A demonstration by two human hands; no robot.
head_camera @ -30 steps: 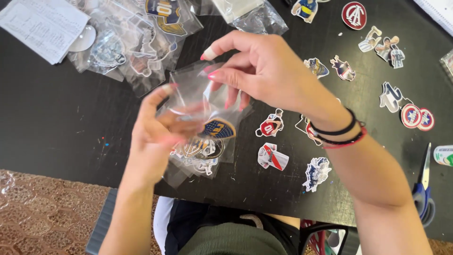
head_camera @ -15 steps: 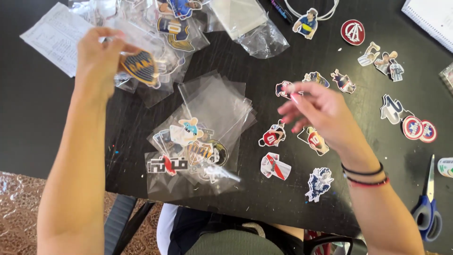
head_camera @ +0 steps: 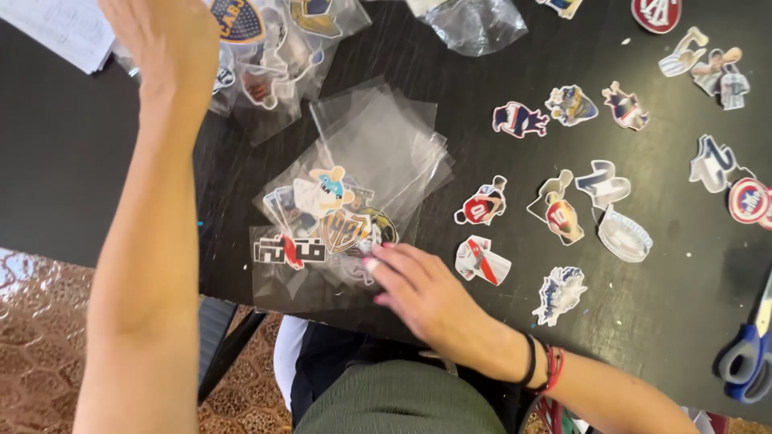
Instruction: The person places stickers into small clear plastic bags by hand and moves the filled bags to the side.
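My left hand (head_camera: 161, 40) reaches to the far left and rests on a pile of bagged stickers (head_camera: 273, 56), right beside a bagged blue and yellow crest sticker (head_camera: 237, 20). Its fingertips run past the top edge, so its grip is hidden. My right hand (head_camera: 422, 293), wearing dark and red wristbands, lies flat near the table's front edge. Its fingertips touch the near corner of a stack of clear sleeves (head_camera: 378, 145) with several cartoon and logo stickers (head_camera: 322, 229) lying on it. Nothing is held in that hand.
Several loose cut-out stickers (head_camera: 555, 209) are spread over the right half of the black table (head_camera: 72, 169). Blue-handled scissors (head_camera: 748, 358) lie at the right edge. A printed paper sheet (head_camera: 60, 28) and a crumpled clear bag (head_camera: 470, 24) lie at the back.
My left hand carried the bagged crest sticker to the pile at the far left. My right hand left the loose stickers and came down onto the stack of sleeves.
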